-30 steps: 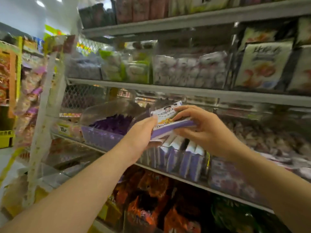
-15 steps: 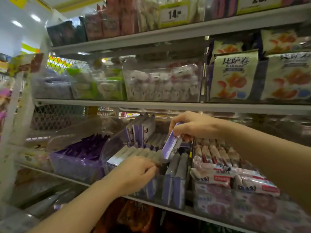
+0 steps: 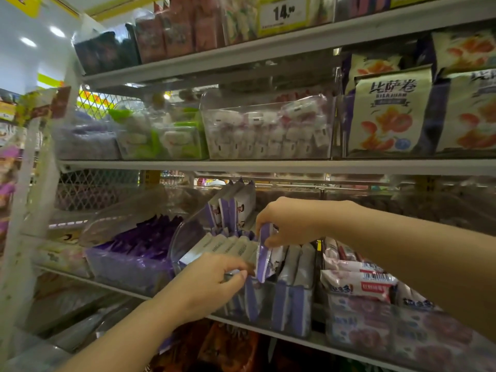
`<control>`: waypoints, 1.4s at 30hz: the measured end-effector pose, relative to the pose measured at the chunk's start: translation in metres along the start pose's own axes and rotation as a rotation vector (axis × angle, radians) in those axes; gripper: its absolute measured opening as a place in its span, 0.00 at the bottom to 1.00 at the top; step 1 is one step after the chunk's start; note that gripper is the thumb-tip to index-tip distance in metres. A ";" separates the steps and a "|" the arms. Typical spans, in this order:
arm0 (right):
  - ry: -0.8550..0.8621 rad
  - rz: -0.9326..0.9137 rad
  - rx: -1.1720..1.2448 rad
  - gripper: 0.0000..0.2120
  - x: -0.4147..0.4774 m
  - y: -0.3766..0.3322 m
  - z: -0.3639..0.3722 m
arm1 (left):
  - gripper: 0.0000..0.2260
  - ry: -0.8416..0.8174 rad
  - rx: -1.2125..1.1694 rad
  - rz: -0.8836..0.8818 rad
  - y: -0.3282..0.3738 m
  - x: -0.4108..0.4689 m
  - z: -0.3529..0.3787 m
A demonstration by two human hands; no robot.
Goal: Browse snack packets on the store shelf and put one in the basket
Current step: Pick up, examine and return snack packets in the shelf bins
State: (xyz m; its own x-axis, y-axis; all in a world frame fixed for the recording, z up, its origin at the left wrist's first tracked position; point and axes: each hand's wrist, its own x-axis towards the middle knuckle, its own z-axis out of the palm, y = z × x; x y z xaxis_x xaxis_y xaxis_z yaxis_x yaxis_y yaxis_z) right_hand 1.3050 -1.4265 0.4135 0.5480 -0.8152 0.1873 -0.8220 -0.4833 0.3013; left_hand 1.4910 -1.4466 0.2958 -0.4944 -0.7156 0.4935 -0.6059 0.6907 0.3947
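My right hand pinches the top of a purple and white snack packet, which stands upright with its lower end down among the row of like packets in a clear plastic bin on the middle shelf. My left hand is at the front of that row, its fingertips curled on the tops of the packets just left of the held one. No basket is in view.
A bin of dark purple packets stands to the left, pink and white packets to the right. The shelf above carries clear bins and orange-printed bags. A price tag hangs up top.
The purple packet went from flat in both hands in front of the shelf to upright, lowered into the bin's row by my right hand. My left hand let go and moved to the row's front.
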 end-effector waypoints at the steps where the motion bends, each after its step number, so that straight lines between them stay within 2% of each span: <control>1: -0.010 0.005 -0.018 0.15 0.002 -0.002 0.002 | 0.15 0.005 0.005 0.010 0.000 -0.001 0.000; 7: -0.043 0.056 -0.039 0.13 0.004 -0.011 0.002 | 0.13 0.019 0.048 -0.002 0.004 -0.005 0.001; 12: -0.141 0.005 -0.204 0.14 -0.001 -0.021 0.012 | 0.13 0.018 0.057 -0.010 0.003 -0.006 0.003; 17: -0.157 0.048 -0.021 0.24 -0.010 -0.021 0.017 | 0.14 0.041 0.078 -0.010 0.001 -0.006 0.005; 20: -0.125 0.097 -0.034 0.16 -0.023 -0.018 0.017 | 0.14 0.058 0.084 0.001 -0.002 -0.006 0.007; 21: -0.161 0.087 -0.069 0.14 -0.027 -0.017 0.019 | 0.14 0.065 0.075 0.004 -0.002 -0.006 0.008; 24: -0.323 0.047 -0.158 0.15 -0.033 -0.022 0.019 | 0.14 0.118 0.039 0.009 0.001 -0.004 0.010; 27: -0.378 -0.012 -0.070 0.12 -0.027 -0.021 0.008 | 0.13 0.144 0.047 0.067 0.013 0.001 0.013; 33: -0.371 -0.119 -0.034 0.18 -0.028 -0.013 0.012 | 0.12 0.070 0.168 0.160 0.019 0.003 0.022; 39: -0.219 -0.193 -0.137 0.14 -0.030 -0.010 0.024 | 0.17 0.110 0.228 0.177 0.012 0.001 0.026; 42: -0.093 -0.127 -0.107 0.13 -0.031 0.000 0.015 | 0.20 0.123 0.224 0.177 0.010 0.000 0.027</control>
State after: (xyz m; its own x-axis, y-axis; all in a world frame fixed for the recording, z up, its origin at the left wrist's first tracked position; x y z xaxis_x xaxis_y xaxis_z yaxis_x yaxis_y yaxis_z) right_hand 1.2858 -1.4056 0.3932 0.6258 -0.7780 0.0558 -0.7229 -0.5516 0.4161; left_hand 1.4681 -1.4430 0.2787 -0.5339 -0.5586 0.6348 -0.6458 0.7540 0.1204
